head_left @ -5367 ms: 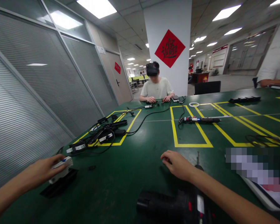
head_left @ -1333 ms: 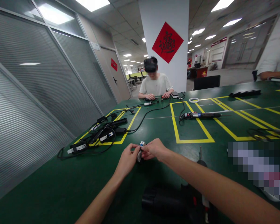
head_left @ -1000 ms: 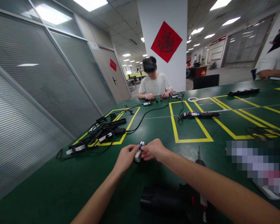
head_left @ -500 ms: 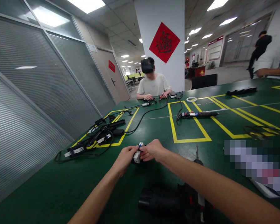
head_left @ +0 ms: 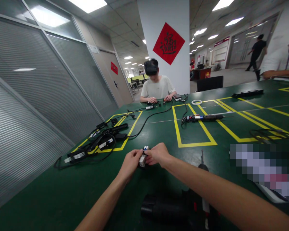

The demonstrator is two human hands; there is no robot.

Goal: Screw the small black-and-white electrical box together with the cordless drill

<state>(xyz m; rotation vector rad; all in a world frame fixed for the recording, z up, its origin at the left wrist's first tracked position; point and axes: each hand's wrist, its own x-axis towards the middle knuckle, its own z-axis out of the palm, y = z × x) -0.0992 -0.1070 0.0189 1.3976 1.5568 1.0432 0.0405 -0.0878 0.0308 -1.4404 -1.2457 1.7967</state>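
While close together, left hand (head_left: 131,161) and right hand (head_left: 160,154) in narrow pinches on a white block (head_left: 142,161).

An open-plan office stretches before us: ceiling lights (head_left: 89,4) recede toward the far end, a blind-lined glass partition (head_left: 69,77) stands left, and yellow tape (head_left: 197,145) frames sections of the green tabletop (head_left: 50,189).

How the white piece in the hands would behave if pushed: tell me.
The white piece is probably stiff: its edges look straight. It seems light, pinched by the left hand and right hand. Being boxy, it should slide, not roll.
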